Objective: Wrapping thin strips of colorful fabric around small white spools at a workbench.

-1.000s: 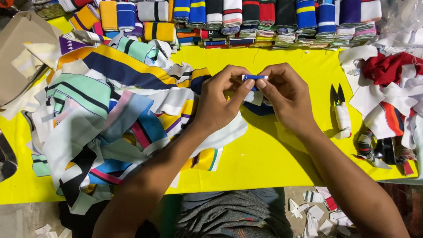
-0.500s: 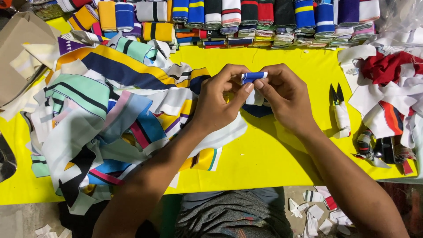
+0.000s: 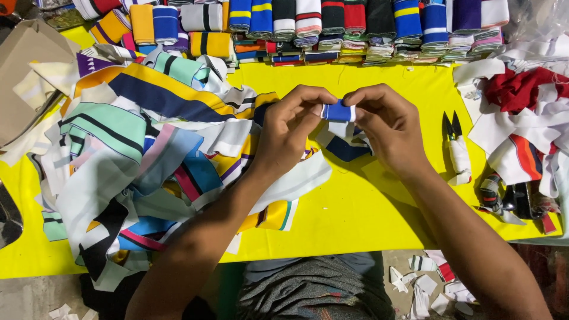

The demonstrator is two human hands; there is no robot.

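Observation:
My left hand point(image 3: 291, 129) and my right hand point(image 3: 384, 125) meet above the middle of the yellow table point(image 3: 367, 219). Between their fingertips they pinch a small blue and white striped fabric strip point(image 3: 338, 111), folded into a short band. Its loose end hangs down below the hands as a white and dark blue piece point(image 3: 344, 142). Both hands are closed on the strip, thumbs toward me.
A heap of striped fabric strips point(image 3: 130, 160) covers the table's left half. Folded striped bands point(image 3: 332, 26) line the far edge. Small snips with a white-wrapped handle point(image 3: 456, 145) lie to the right, beside a pile of red and white scraps point(image 3: 521, 112). Cardboard point(image 3: 24, 71) sits far left.
The hands have kept folding the blue strip between their fingers, lifting it slightly; the blue band now shows more fully between the fingertips. Nothing else has moved.

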